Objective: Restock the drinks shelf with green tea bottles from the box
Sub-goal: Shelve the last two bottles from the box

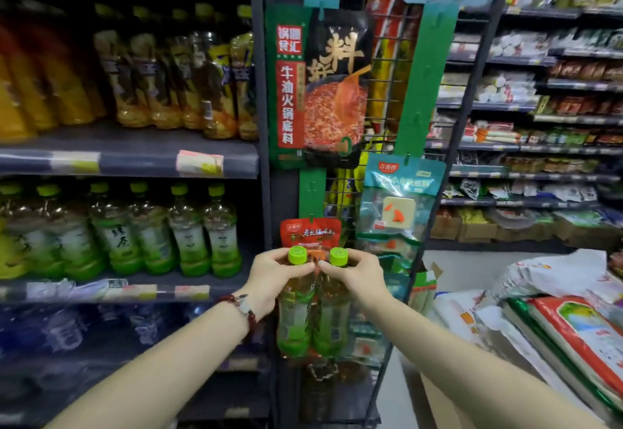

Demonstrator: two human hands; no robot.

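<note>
Grey metal drinks shelf (135,290) carries a row of green-capped tea bottles at left, seemingly the restocking target. The left hand (269,277) and right hand (354,277) each carry one clear green-labelled tea bottle (295,314) (332,317) upright, side by side before the end rack. Their fingers (283,255) curl round the necks below the caps, probably for steady carrying.

Bare forearms, no sleeves; dark red beaded bracelet (243,307) with pale charm on left wrist.

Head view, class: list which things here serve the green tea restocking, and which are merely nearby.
Belong to the job:
left hand gripping a green tea bottle
right hand gripping a second bottle
green tea row on the shelf

Merely nearby:
hotpot base packet
rice sacks
orange drinks
</note>
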